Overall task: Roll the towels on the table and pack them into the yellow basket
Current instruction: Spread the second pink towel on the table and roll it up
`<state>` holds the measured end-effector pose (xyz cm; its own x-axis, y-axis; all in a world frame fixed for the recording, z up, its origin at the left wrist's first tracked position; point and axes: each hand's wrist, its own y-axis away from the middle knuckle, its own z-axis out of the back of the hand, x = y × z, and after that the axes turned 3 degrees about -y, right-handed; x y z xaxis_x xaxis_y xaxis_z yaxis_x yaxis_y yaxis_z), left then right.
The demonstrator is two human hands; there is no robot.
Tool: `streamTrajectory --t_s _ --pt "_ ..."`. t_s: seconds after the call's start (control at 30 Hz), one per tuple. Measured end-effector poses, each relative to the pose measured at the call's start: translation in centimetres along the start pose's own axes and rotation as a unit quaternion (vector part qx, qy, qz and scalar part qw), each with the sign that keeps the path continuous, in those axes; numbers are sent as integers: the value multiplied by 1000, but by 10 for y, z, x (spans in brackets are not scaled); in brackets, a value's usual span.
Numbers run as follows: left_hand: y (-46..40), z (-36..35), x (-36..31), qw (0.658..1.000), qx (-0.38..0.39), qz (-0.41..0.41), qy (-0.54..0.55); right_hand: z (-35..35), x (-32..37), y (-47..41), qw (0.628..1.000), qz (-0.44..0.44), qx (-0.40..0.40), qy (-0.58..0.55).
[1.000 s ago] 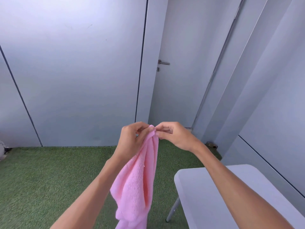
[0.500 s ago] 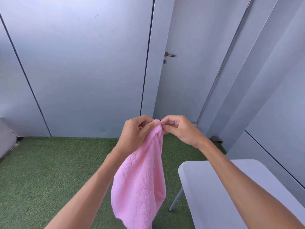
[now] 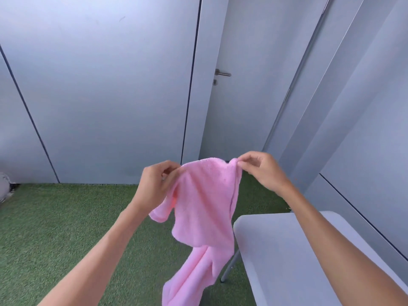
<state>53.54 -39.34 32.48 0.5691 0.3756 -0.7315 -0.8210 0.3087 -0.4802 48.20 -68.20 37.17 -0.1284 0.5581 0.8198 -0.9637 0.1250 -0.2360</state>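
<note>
A pink towel (image 3: 203, 213) hangs in the air in front of me, above the grass floor and just left of the table. My left hand (image 3: 154, 186) pinches its top edge on the left. My right hand (image 3: 262, 171) pinches the top edge on the right, so the upper edge is stretched between the two hands. The lower part of the towel dangles twisted and crumpled. The yellow basket is out of view.
A white table (image 3: 287, 257) with a metal leg (image 3: 228, 269) fills the lower right. Green artificial grass (image 3: 55, 228) covers the floor. Grey wall panels and a door with a handle (image 3: 223, 73) stand behind. A grey object (image 3: 3, 188) lies at the far left edge.
My hands were together at one spot on the towel's top; they have moved apart, spreading the upper edge. The towel has swung and opened out.
</note>
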Motion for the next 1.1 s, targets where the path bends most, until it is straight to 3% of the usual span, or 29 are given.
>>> streamTrajectory --t_s 0.1,0.17,0.53,0.7,0.8,0.93,1.1 --pt "-19 -14 -37 997 43 -71 -7 -37 15 11 989 4 145 4" --pt "-23 -23 -48 994 75 -82 -2 -53 22 12 983 18 180 -21" --pt "17 -9 -6 988 135 -1 75 -34 23 -3 987 16 127 -99" --pt "63 -20 19 989 100 -99 -41 -7 32 -8 986 -1 115 -123" --pt "53 -28 3 983 33 -166 -70 5 37 -13 983 -5 132 -126" --pt "23 -27 -22 959 8 -268 -95 18 31 -14 983 -34 111 -140" --pt "-1 -21 -60 983 66 -173 18 7 9 11 989 -90 118 22"
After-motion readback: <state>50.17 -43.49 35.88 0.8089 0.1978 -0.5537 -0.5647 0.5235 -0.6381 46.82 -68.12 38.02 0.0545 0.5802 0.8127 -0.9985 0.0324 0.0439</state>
